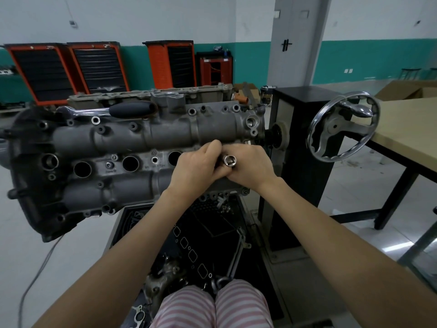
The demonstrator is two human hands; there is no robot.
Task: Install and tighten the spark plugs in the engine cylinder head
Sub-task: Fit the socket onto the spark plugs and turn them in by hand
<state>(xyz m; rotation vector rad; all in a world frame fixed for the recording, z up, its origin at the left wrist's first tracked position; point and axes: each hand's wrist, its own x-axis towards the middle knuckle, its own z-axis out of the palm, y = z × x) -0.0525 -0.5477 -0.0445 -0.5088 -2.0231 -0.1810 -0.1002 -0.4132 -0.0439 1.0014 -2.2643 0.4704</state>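
Observation:
The grey engine cylinder head (142, 138) is mounted on a stand in front of me, with a row of round spark plug wells (130, 163) along its middle. My left hand (197, 166) and my right hand (250, 166) meet over the rightmost well. Together they hold a chrome socket (229, 160), its open end facing me. My fingers curl round it on both sides. No spark plug is visible; what lies under the hands is hidden. A ratchet wrench with a black handle (132, 109) lies on top of the head, toward the back.
A chrome handwheel (343, 129) sticks out of the black stand column (305, 138) at the right. A wooden table (406, 129) stands further right. A tray of gaskets and parts (201, 240) lies below the head. Orange tool cabinets (42, 69) line the back wall.

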